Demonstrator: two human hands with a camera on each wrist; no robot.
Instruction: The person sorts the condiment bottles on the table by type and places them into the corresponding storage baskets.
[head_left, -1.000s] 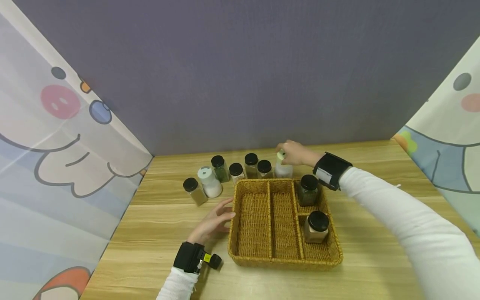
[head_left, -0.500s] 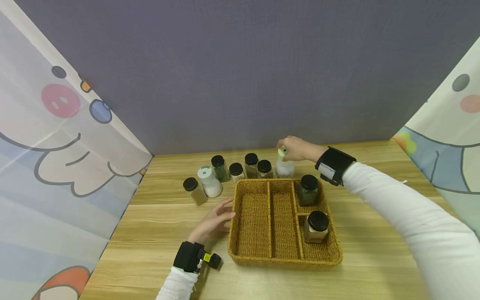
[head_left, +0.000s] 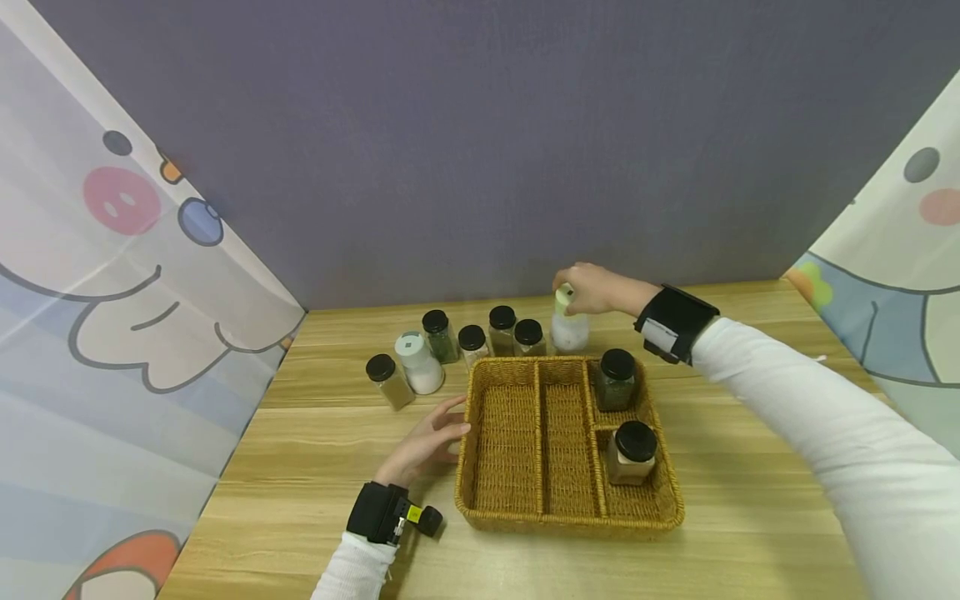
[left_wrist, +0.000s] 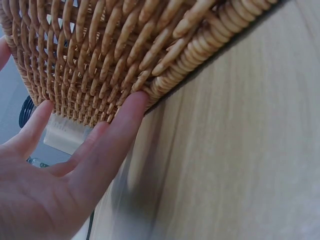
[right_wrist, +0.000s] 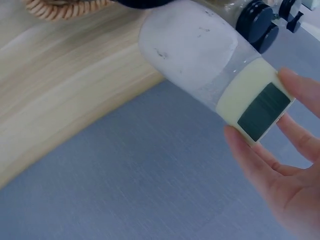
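My right hand point(head_left: 592, 287) pinches the pale yellow-green cap of a clear seasoning shaker point(head_left: 570, 331) at the back of the table. White powder fills most of the shaker point(right_wrist: 192, 45), and a dark green patch marks its cap in the right wrist view. My left hand point(head_left: 422, 446) touches the left wall of a divided wicker basket point(head_left: 570, 527). In the left wrist view, extended fingertips point(left_wrist: 135, 102) meet the weave. Two black-lidded jars stand in the basket's right compartments: a dark green-filled one point(head_left: 617, 382) behind and a beige-filled one point(head_left: 633, 457) in front.
Behind and left of the basket stand several black-lidded spice jars, including a tan one point(head_left: 390, 382) and a green one point(head_left: 439, 335). A white-capped shaker point(head_left: 420, 363) stands among them. A grey-purple wall point(head_left: 525, 167) rises behind the wooden table point(head_left: 315, 467).
My right hand has moved slightly up and away from the basket, and the shaker has shifted with it, widening the gap to the rim. The left hand and basket stay put.
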